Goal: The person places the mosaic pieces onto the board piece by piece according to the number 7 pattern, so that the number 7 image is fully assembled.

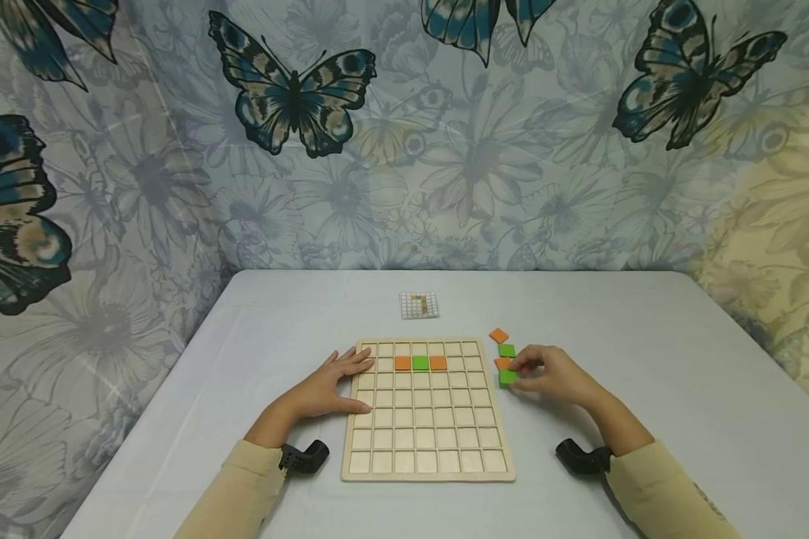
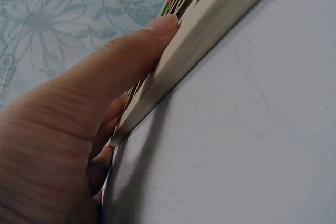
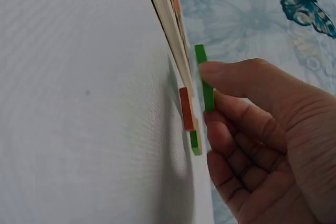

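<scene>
A wooden grid board [image 1: 428,477] lies flat on the table. In one of its upper rows sit an orange tile [image 1: 402,363], a green tile [image 1: 421,363] and another orange tile [image 1: 438,363], side by side. My left hand [image 1: 320,389] rests spread over the board's left edge, its thumb [image 2: 131,51] on the rim. Just off the right side, my right hand [image 1: 556,374] pinches a green square tile [image 3: 205,77] between thumb and fingers, lifted from the table. Under and beyond it lie a loose orange tile [image 1: 502,363], a green tile [image 1: 507,349] and an orange tile [image 1: 499,335].
Behind the board lies a small card [image 1: 419,305] printed with a grid and a few coloured squares. White cloth covers the table [image 1: 297,314], and patterned butterfly fabric [image 1: 350,195] hangs behind it. Each wrist wears a black device [image 1: 305,457].
</scene>
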